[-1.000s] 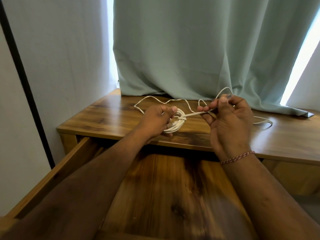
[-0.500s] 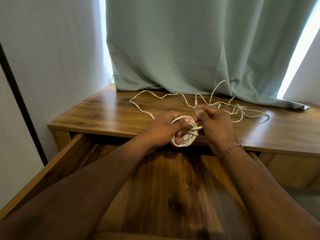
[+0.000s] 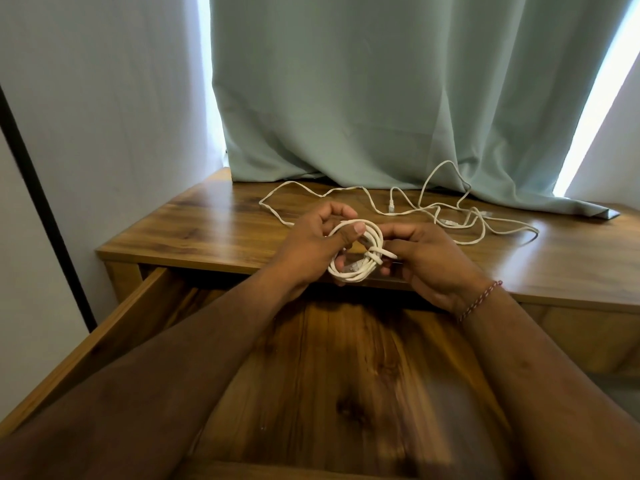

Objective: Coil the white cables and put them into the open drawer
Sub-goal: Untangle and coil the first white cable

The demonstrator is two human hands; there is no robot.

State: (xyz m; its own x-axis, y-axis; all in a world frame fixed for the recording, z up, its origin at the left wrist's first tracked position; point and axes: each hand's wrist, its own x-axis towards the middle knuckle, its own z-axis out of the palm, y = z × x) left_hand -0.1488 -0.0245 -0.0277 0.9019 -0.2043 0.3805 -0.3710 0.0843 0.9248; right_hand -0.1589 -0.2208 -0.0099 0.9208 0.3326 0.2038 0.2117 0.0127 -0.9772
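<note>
A coiled white cable hangs above the front edge of the wooden table top, over the back of the open drawer. My left hand grips the coil, thumb across its upper loops. My right hand pinches the cable's wrapped end at the coil's right side. More loose white cables lie spread on the table behind the hands, with small plugs visible.
The wooden table top runs against a pale green curtain, whose hem rests on the table's back. A wall with a black vertical strip stands at the left. The drawer's wooden floor lies below my forearms.
My right hand has come down from holding the cable end stretched out and now pinches it at the coil. The coil has moved nearer, toward the drawer.
</note>
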